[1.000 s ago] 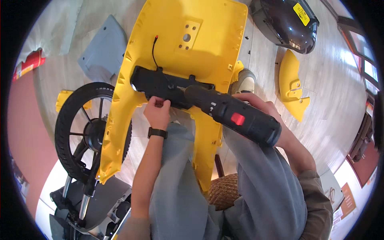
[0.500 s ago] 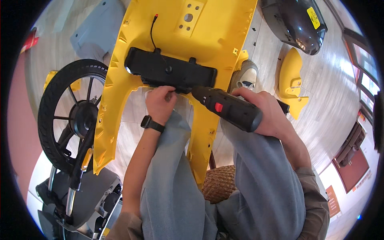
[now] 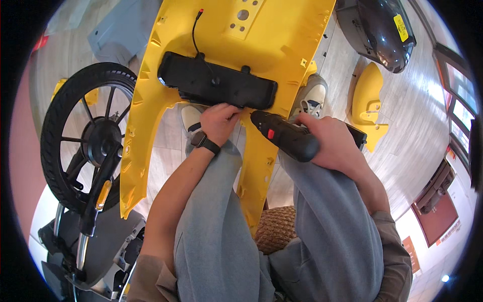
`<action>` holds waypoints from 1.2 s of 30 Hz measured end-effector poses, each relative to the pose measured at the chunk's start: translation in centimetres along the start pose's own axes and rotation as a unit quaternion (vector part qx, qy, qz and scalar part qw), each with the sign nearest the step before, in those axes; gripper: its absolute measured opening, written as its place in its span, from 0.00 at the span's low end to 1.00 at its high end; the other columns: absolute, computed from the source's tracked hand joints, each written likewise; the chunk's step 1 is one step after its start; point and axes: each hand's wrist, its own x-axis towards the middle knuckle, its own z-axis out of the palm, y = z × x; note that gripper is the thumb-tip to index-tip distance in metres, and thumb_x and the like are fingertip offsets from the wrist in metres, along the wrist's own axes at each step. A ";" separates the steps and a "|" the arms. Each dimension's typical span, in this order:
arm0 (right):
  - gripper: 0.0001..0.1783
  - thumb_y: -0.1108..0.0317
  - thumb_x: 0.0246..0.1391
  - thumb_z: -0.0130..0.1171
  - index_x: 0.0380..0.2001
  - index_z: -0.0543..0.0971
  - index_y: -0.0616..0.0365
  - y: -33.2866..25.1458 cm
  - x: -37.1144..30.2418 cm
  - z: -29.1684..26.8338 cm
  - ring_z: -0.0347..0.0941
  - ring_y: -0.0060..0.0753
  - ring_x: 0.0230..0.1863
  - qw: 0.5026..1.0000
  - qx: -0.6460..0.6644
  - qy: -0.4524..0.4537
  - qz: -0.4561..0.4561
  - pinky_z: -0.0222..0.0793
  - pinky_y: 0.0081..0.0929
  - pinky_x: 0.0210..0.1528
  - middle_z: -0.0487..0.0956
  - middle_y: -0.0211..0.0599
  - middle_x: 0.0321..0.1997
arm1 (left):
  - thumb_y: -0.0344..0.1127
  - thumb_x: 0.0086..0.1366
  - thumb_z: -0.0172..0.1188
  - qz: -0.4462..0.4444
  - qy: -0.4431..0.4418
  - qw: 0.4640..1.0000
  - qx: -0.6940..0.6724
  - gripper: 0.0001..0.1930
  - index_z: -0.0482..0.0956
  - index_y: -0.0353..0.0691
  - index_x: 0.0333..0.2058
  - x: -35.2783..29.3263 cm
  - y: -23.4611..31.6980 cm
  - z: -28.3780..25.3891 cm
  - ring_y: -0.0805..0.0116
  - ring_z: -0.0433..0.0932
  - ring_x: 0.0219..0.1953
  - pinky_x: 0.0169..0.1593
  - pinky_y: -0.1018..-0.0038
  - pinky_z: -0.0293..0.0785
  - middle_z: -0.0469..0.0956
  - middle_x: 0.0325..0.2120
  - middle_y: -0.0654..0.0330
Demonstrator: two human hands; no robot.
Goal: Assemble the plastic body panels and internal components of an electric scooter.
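In my right hand [image 3: 336,141] is a black cordless drill [image 3: 288,135] with a red switch, my fingers wrapped round its grip. Its nose points up and left, just right of my left hand [image 3: 220,122]. The fingers of my left hand are drawn together at the lower edge of a long black light housing [image 3: 219,80]; whatever they pinch is hidden. A thin black cable [image 3: 194,32] with a red tip rises from that housing. Under it lies a large yellow body panel [image 3: 211,27], whose two legs reach toward me on either side of my left hand.
Left of the panel a spoked wheel [image 3: 102,141] with a black tyre stands beside dark scooter parts [image 3: 100,246]. A grey-blue panel [image 3: 121,32] lies at the far left. To the right are a yellow curved piece [image 3: 367,95] and a glossy black shell [image 3: 377,30].
My left hand has slid right along the housing's lower edge. The drill's nose has drawn back from the housing, slightly right. The whole view has shifted a little.
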 end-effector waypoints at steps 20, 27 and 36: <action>0.20 0.54 0.49 0.64 0.44 0.76 0.50 -1.9 1.0 0.6 0.80 0.58 0.34 0.998 -0.040 -0.021 0.032 0.73 0.51 0.38 0.82 0.50 0.29 | 0.32 0.53 0.71 0.101 0.013 0.993 0.050 0.05 0.82 0.46 0.29 0.2 -0.5 0.3 0.57 0.81 0.27 0.30 0.66 0.78 0.80 0.25 0.60; 0.19 0.54 0.47 0.66 0.40 0.77 0.50 -2.0 1.6 1.1 0.81 0.54 0.32 0.992 -0.120 -0.017 -0.014 0.74 0.47 0.35 0.81 0.44 0.26 | 0.35 0.56 0.68 -0.004 0.007 0.998 0.068 0.11 0.72 0.46 0.27 0.0 0.0 0.6 0.54 0.79 0.25 0.28 0.62 0.74 0.78 0.22 0.60; 0.12 0.61 0.49 0.63 0.36 0.77 0.51 -3.3 3.1 1.6 0.83 0.40 0.30 0.961 -0.239 0.014 -0.138 0.75 0.39 0.31 0.82 0.37 0.25 | 0.35 0.58 0.67 -0.020 0.000 0.998 0.058 0.10 0.72 0.46 0.27 -0.1 -0.4 0.7 0.53 0.79 0.26 0.28 0.61 0.74 0.78 0.22 0.60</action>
